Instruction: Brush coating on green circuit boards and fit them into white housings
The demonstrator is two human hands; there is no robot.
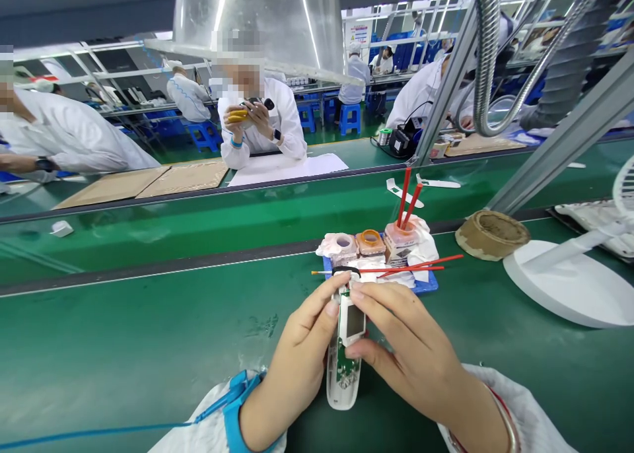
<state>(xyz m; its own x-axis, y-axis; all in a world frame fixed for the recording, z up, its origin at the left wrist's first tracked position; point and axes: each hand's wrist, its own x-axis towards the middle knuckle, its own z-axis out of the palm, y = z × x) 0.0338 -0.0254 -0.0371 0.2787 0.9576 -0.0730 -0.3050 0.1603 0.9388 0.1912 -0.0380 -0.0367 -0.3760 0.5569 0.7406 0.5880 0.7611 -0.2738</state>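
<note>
My left hand and my right hand both grip a white handheld device upright between them. Its clear casing shows a green circuit board at the lower end and a small square screen above that. My fingertips press on its upper part, and a black band sits at its top. Just beyond the device lies a blue tray holding small pots of paste on white cloths. Several red-handled swabs rest across it.
A blue strap runs from my left wrist. A tan tape roll and a white fan base stand to the right on the green bench. Across the bench, a co-worker holds a yellow object.
</note>
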